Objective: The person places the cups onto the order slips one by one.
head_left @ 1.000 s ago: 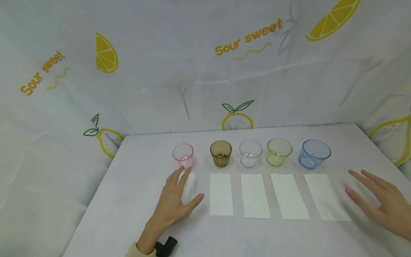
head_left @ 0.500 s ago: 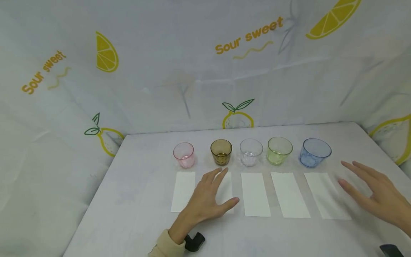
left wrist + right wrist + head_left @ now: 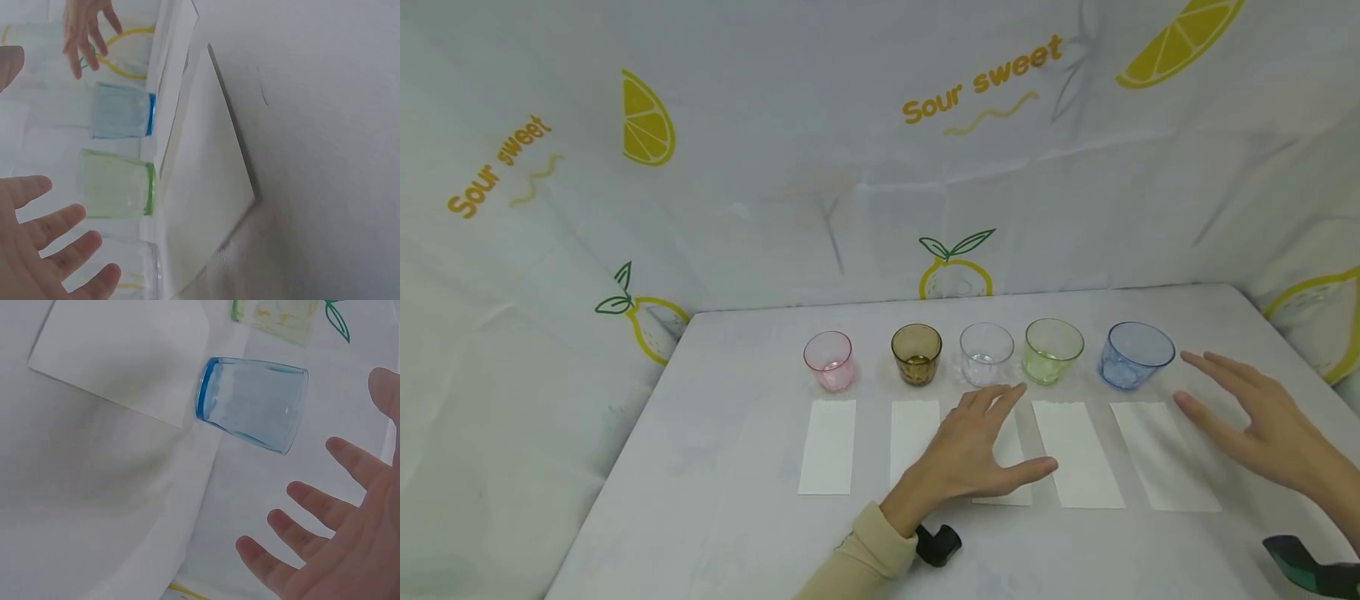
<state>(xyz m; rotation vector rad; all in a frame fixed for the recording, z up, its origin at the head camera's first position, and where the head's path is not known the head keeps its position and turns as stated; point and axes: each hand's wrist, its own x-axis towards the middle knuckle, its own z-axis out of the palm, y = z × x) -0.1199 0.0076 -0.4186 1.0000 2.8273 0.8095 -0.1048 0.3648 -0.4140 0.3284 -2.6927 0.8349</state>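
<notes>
Several glasses stand in a row across the white table: pink [image 3: 829,361], brown [image 3: 917,354], clear [image 3: 987,354], green [image 3: 1052,352] and blue [image 3: 1137,356]. In front of each lies a white paper strip, such as the far left strip [image 3: 827,448]. My left hand [image 3: 973,450], fingers spread, hovers over the middle strip, in front of the clear glass, and holds nothing. My right hand [image 3: 1258,421] is in the air to the right of the blue glass, fingers extended and apart from it. The right wrist view shows the blue glass [image 3: 253,403] beyond my spread fingers.
A white cloth [image 3: 760,242] printed with lemons and lettering hangs behind the table [image 3: 700,467] and along its sides. The rightmost paper strip [image 3: 1165,458] lies near my right hand. Black wrist gear [image 3: 940,546] shows beside my left wrist.
My left hand has swept right from the pink glass, past the brown one, to the clear glass. My right hand has shifted slightly left toward the blue glass. The glasses and strips have stayed put.
</notes>
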